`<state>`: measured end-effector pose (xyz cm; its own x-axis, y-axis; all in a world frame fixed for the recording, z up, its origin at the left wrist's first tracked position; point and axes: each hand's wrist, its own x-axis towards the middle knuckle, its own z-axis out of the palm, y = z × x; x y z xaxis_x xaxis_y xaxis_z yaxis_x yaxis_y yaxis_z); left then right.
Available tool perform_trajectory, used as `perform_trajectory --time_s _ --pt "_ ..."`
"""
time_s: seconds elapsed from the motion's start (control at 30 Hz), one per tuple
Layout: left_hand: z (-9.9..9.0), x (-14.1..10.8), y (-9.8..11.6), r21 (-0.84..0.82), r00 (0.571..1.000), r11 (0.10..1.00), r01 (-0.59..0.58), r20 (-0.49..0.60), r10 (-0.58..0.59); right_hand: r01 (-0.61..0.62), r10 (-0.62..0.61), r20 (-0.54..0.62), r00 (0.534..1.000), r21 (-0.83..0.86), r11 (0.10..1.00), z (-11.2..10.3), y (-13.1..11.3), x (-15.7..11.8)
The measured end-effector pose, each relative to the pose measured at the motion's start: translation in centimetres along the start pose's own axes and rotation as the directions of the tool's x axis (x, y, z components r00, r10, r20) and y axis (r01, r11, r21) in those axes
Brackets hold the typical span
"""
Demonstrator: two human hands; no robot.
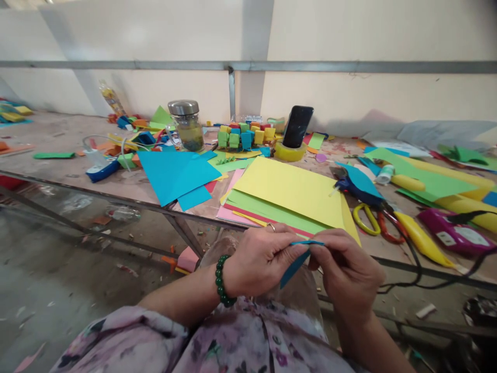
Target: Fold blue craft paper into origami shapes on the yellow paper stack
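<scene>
Between my two hands is a small piece of blue paper (pixel 294 268), with a narrow upper edge pinched at its two ends and a flap hanging down. My left hand (pixel 262 259) grips its left end; a ring and a green bead bracelet (pixel 220 280) are on that arm. On the other end, my right hand (pixel 347 269) is closed with thumb and fingers pressed together. Both hands are above my lap, just in front of the table edge. Behind them lies a stack of coloured sheets (pixel 291 191), yellow on top. Large blue sheets (pixel 176 173) lie to its left.
A glass jar (pixel 186 127), several small coloured blocks (pixel 244 135) and a phone (pixel 298 127) on a yellow tape roll (pixel 290 151) stand at the back. To the right are scissors (pixel 367 220), a glue gun (pixel 357 189) and a purple power strip (pixel 450 233) with cables.
</scene>
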<state>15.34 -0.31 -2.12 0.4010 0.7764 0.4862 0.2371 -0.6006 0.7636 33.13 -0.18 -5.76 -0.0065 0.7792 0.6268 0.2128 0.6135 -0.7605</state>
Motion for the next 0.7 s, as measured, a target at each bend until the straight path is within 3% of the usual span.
perform_trajectory --time_s 0.23,0.47,0.53,0.7 --pt "0.5 0.2 -1.0 -0.014 0.996 0.997 0.075 0.048 -0.075 -0.008 0.008 0.084 0.996 -0.004 1.0 0.4 -0.4 1.1" --pt "1.1 0.8 -1.7 -0.052 0.993 0.992 0.113 -0.011 -0.114 -0.102 0.101 -0.099 0.99 -0.007 0.995 1.2 0.2 1.1" --pt "1.1 0.8 -2.0 -0.009 0.992 0.992 0.123 -0.041 -0.123 -0.122 0.121 -0.046 0.992 -0.016 0.992 1.0 0.4 1.6" --pt "1.2 0.7 -2.6 -0.002 0.995 0.995 0.1 0.013 -0.1 -0.043 0.067 0.249 0.966 -0.101 0.994 0.2 0.0 3.2"
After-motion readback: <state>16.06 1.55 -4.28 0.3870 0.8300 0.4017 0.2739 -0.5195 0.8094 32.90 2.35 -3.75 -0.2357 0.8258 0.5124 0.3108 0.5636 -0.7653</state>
